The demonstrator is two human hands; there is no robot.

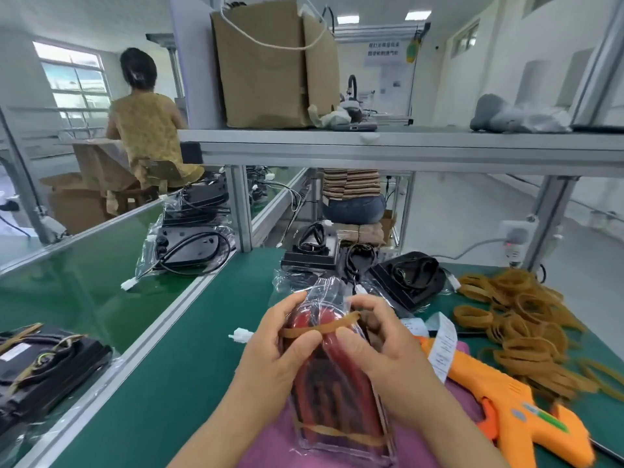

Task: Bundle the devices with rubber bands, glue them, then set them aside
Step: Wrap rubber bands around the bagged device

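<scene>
you work in bright, even light: two ceiling panels [347,19] glow overhead, and daylight blows out the window [72,79] at far left. shadows on the green mat [202,349] are soft and faint. the glossy belt [84,265] beside it carries pale reflections, and the clear plastic of the bagged device [332,383] catches streaks of glare. the wide lens bows the shelf rail [405,153] and leans the posts outward. the rubber band [317,327] reads fairly sharp; the glue gun [526,413] near the lower right edge looks smeared.
</scene>
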